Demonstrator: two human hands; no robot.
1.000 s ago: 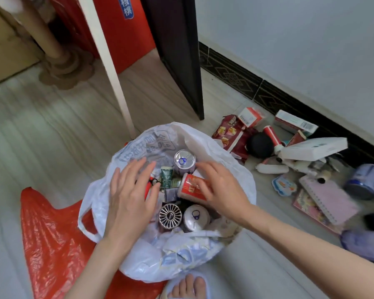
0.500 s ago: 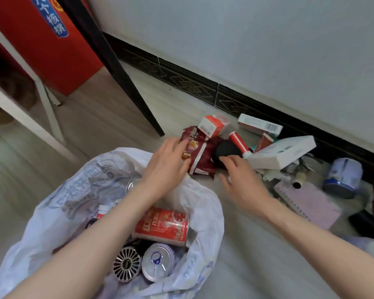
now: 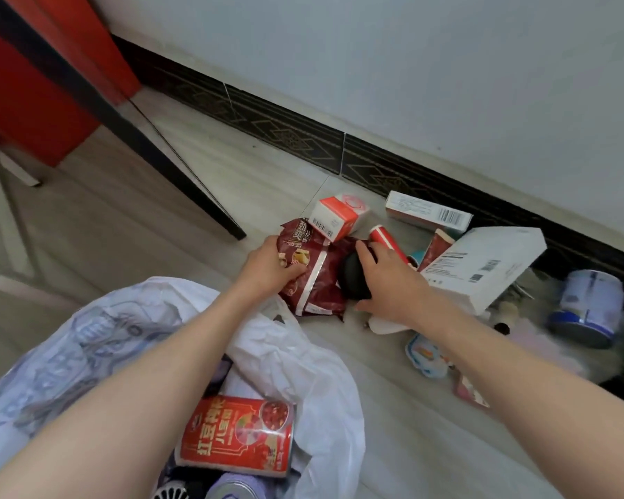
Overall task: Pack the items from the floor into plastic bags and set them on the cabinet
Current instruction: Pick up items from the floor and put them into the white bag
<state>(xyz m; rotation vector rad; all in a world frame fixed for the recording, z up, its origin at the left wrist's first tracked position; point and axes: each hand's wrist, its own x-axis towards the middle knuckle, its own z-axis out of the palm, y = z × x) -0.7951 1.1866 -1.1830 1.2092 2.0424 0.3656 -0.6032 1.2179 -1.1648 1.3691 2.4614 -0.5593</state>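
A white plastic bag (image 3: 296, 358) lies open at the lower left with a red can (image 3: 236, 435) lying in it. Beyond the bag, my left hand (image 3: 267, 270) grips the edge of a dark red snack packet (image 3: 312, 279) on the floor. My right hand (image 3: 389, 282) closes around a black round object (image 3: 353, 279) beside the packet. Around them lie a red-and-white small box (image 3: 335, 216), a red tube (image 3: 388, 239), a large white box (image 3: 483, 268) and a long white box (image 3: 427, 212).
A blue-and-white can (image 3: 588, 307) lies at the right near the black skirting (image 3: 303, 138). A dark cabinet edge (image 3: 141, 145) runs diagonally at the left, red panel (image 3: 26, 113) behind it. Small items, among them a blue-rimmed packet (image 3: 425, 358), are scattered under my right arm.
Both hands left the bag and reached out to the floor pile. The left hand has taken hold of the red packet; the right has closed on the black object. The view swung right.
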